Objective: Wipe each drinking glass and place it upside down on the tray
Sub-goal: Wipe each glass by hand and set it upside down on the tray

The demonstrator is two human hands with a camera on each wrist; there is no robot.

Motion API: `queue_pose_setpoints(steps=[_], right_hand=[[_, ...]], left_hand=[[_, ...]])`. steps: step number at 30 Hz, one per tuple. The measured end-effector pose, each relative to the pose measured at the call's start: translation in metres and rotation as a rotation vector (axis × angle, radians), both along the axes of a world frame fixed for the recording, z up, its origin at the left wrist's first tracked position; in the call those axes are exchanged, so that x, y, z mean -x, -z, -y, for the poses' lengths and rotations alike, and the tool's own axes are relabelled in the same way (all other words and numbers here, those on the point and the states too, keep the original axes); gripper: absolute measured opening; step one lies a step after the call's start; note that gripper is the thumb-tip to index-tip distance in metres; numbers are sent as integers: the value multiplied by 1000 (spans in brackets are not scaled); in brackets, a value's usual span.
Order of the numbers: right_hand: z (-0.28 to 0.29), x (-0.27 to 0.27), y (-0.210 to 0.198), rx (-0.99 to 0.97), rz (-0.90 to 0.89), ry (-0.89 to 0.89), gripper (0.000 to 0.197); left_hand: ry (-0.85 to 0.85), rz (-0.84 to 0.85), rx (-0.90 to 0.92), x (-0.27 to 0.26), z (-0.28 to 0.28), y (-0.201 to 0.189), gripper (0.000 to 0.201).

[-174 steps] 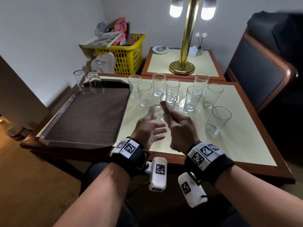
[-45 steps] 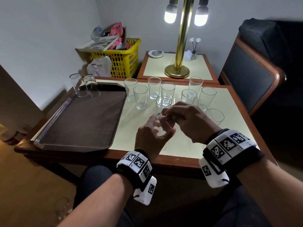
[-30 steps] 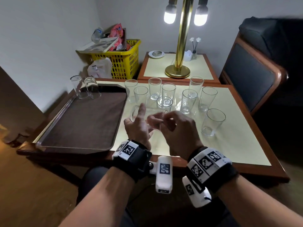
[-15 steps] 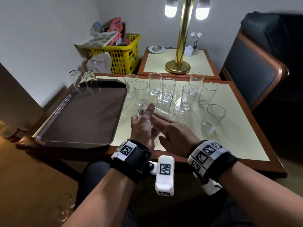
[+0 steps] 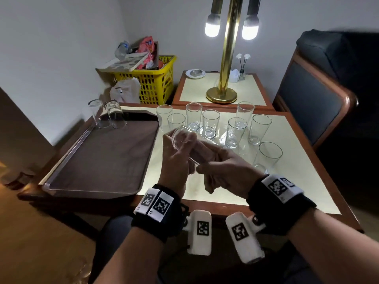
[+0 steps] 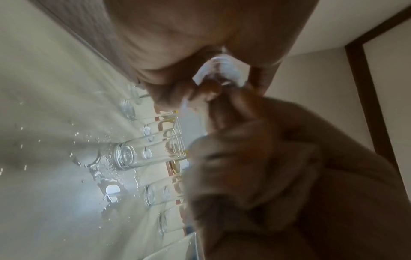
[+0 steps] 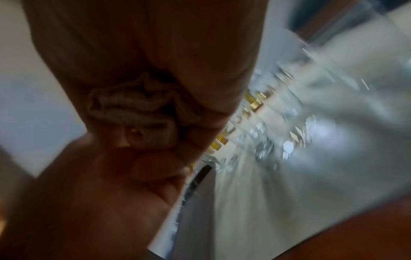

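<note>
Presently left hand point(image 5: 176, 160) grips drinking glass point(image 5: 190, 143) tilted sideways above table point(image 5: 291, 181); right hand point(image 5: 225, 171) curled at its mouth, clutching crumpled cloth point(image 7: 133, 112). Two glasses point(image 5: 108, 113) inverted on tray point(image 5: 102, 158).

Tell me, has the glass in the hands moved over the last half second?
Yes. The held glass has swung its base up and left toward the tray, and now lies tilted between the left hand and right hand.

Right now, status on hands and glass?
Left hand grips glass tilted over table. Right hand on its mouth end. Two glasses inverted on tray. Path clear.
</note>
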State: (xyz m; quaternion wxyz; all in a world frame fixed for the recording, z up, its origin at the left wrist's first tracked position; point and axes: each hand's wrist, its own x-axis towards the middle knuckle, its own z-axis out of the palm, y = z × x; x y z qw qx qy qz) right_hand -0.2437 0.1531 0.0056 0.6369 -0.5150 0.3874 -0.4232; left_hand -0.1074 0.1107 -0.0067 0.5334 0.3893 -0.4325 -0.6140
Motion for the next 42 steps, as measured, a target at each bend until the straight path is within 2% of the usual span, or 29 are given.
queue_pose_setpoints(steps=[1,2,5,6,7,8,11,12,13,14,17,18,19,23,24,25,26,28,29,30,31,34,35,36,37,39,40,41,42], right_hand=[[1,2,-3,6,-32,22,69],[4,5,-3,104,-220,77,70],[1,3,-4,680,-1069,99,88],[-1,1,-3,770,-1165,81,92],[-2,-2,-5,797,-1097,82,92],[-2,-4,-7,724,-915,100,89],[-7,-10,-25,163,-95,-33,73],[-7,-8,-29,64,36,-48,69],[-8,-7,-33,51,26,-25,69],[-7,-6,-34,141,-150,39,71],[-10,-7,-30,661,-989,109,85],[-12,-7,-25,724,-1086,88,89],[-13,-8,-23,722,-1041,71,90],[-18,-8,-37,150,-219,15,72],[-19,-6,-40,116,-147,-3,71],[-21,-5,-41,163,-210,23,74],[-19,-3,-40,323,-428,79,79],[-18,-6,-34,722,-1046,78,89],[-19,-5,-26,831,-1218,61,91],[-20,-5,-22,870,-1218,59,91],[-21,-7,-22,837,-1084,64,88],[-25,-15,-29,311,-332,14,74],[-25,-16,-31,213,-194,-30,72],[-24,-15,-31,222,-186,-22,72],[-22,-13,-30,329,-344,31,76],[-14,-12,-25,698,-1016,84,89],[-11,-11,-20,803,-1241,53,94],[-8,-11,-18,843,-1303,46,96],[-8,-11,-18,827,-1198,50,96]], left_hand=[[21,47,6,-1,2,-3,41],[30,101,-19,-3,4,-8,31],[5,161,-88,-5,10,-15,30],[-17,133,-88,-5,8,-17,37],[-42,97,-72,-5,7,-17,45],[-57,65,-45,-6,5,-18,52],[-31,-34,90,-9,-2,-24,55],[-32,-26,112,-9,-2,-26,51],[-40,2,100,-9,0,-27,51],[-57,29,57,-9,0,-30,55],[-95,14,-93,-3,-3,-29,74],[-94,-30,-101,-1,-6,-29,81],[-86,-73,-80,0,-9,-29,83],[-45,-118,99,-3,-17,-29,44],[-38,-92,112,-4,-17,-30,45],[-45,-44,93,-5,-16,-31,53],[-63,13,56,-5,-16,-32,62],[-106,47,-12,-3,-18,-32,71],[-118,23,-32,-3,-19,-31,74],[-119,-7,-34,-3,-21,-31,76],[-108,-33,-12,-4,-22,-30,78],[-45,-94,113,-8,-21,-27,64],[-26,-84,136,-10,-18,-26,56],[-10,-50,125,-12,-16,-27,51],[-11,-2,84,-13,-14,-28,52],[-54,74,0,-15,-8,-27,72],[-81,77,-18,-15,-5,-27,81],[-100,67,-17,-15,-3,-27,86],[-96,54,7,-14,-1,-27,85]])
